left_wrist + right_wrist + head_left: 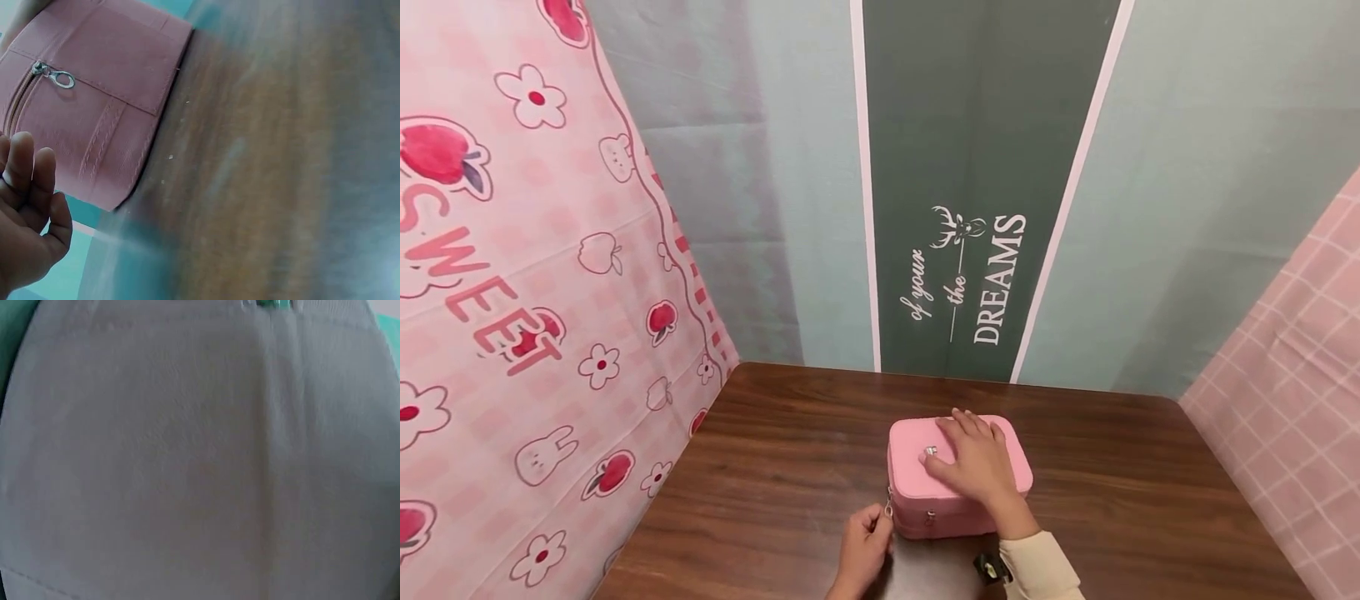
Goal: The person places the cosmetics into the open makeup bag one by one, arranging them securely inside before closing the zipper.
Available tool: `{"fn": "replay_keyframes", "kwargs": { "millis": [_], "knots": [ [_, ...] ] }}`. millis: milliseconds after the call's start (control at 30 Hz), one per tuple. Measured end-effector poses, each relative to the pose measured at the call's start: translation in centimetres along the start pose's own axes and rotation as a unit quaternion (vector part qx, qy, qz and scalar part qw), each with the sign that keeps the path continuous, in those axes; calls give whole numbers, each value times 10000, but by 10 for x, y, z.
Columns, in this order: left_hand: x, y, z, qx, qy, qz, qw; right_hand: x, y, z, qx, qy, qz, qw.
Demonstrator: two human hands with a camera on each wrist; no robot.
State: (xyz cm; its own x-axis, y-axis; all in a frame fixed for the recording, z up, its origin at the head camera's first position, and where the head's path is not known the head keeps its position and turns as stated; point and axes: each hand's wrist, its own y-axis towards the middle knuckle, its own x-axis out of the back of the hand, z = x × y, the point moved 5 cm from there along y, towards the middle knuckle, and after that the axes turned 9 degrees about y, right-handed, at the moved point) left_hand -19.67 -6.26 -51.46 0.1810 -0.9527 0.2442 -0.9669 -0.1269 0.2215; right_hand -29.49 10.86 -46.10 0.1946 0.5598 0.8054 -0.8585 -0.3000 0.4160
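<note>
A pink zippered case (917, 467) with rounded corners lies closed-looking on the wooden table. My right hand (977, 458) rests on its lid, fingers spread toward the far edge and thumb by a small silver ornament (931, 451). At the case's near left corner, my left hand (865, 542) pinches a silver zipper pull (889, 506) between thumb and finger. A second zipper pull (62, 79) hangs loose on the side in the left wrist view, above the curled fingers (44, 178) of that hand. The case's side (156, 450) fills the right wrist view.
The dark wooden table (775, 450) runs back to a grey-green cloth (805, 192) printed with words and a deer head. A pink fruit-and-flower cloth (550, 275) hangs at left, a pink checked one (1285, 367) at right. A small black device (988, 569) sits at the right wrist.
</note>
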Motion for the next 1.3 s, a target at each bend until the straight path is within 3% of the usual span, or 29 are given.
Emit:
{"fn": "replay_keyframes", "kwargs": {
  "millis": [233,433,633,733,867,967,1033,1200,1300],
  "knots": [
    [2,2,-11,-175,189,-104,9996,-5,-3,10,-1148,-229,-388,9924],
    [-4,1,-8,-286,290,29,9992,-4,-5,16,-1443,-281,-623,9872],
    [-9,4,22,-210,343,-148,9991,-6,-5,15,-1429,-213,-556,9879],
    [-8,4,30,-395,603,-538,9960,-5,-5,14,-1388,-237,-604,9882],
    [0,4,31,-858,1127,-1418,9797,-4,-5,14,-1277,-237,-664,9893],
    [3,6,31,-1007,1304,-1771,9703,-3,-5,13,-1203,-145,-445,9916],
    [4,7,31,-977,1286,-1782,9707,-1,-4,10,-1054,-63,-107,9943],
    [4,7,34,-622,1103,-1463,9811,15,0,-5,-290,345,874,9952],
    [4,6,36,-491,1037,-1300,9848,20,0,-19,13,494,1026,9935]
  ]
}}
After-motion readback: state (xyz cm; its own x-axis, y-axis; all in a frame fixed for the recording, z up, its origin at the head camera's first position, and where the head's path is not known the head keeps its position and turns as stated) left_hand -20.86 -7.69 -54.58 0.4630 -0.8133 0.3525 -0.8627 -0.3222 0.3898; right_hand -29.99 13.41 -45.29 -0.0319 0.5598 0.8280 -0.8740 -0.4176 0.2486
